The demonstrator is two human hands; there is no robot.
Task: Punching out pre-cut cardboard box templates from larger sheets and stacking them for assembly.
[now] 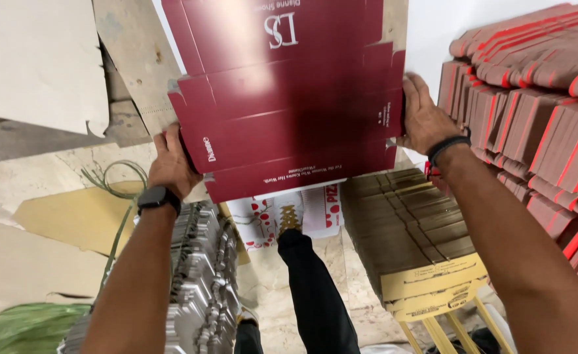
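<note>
Stacks of flat packaging crowd the floor around this person. Along the right side leans a tall stack of folded cartons (538, 111), brownish grey with bright red edges, tipped like fallen dominoes. Below the middle sits a pile of plain brown cardboard blanks (410, 229), the nearest ones pale yellow with small dark print, resting on a yellow-legged stand (443, 328). To the left of the person's dark trouser leg (315, 295) stands a row of grey-white die-cut blanks (200, 282) packed on edge. Under the held sheet lies a white printed box flat (282, 216) with red spots. Large pale boards (33, 59) lean at the upper left, a tan sheet (73, 216) lies on the marbled floor, and green strapping (33, 324) is bundled at the lower left corner.

The dark maroon carton blank (289, 92) is held up flat in front of the person, at the centre top. It is glossy, creased into panels, with notched flaps on both sides and white lettering that reads upside down from here.

The left hand (171, 160), a black watch on its wrist, clutches the blank's lower left edge, fingers curled behind it. The right hand (423, 118), a black band at the wrist, clamps the right edge, thumb on the front. Both forearms stretch forward and apart.
</note>
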